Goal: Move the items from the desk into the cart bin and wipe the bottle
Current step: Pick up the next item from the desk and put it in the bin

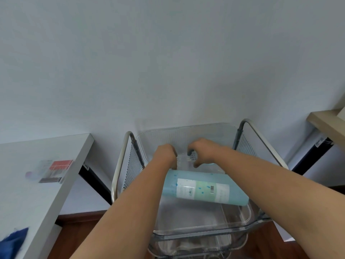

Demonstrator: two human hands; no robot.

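The room is bright, with soft, even light that looks a little blue. No lamp or window shows, so I cannot tell where the light comes from. The wall point(168, 53) has no hard shadows. It is dark under the desk point(46, 184) at the left. The clear bin point(186, 133) has small shiny spots on its rim. The whole picture is a bit fuzzy. The red box point(56, 171) on the desk is smeared, and the blue cloth point(13, 242) in the corner is blurry too. Straight edges bend near the sides. The label on the bottle point(203, 187) is too soft to read.
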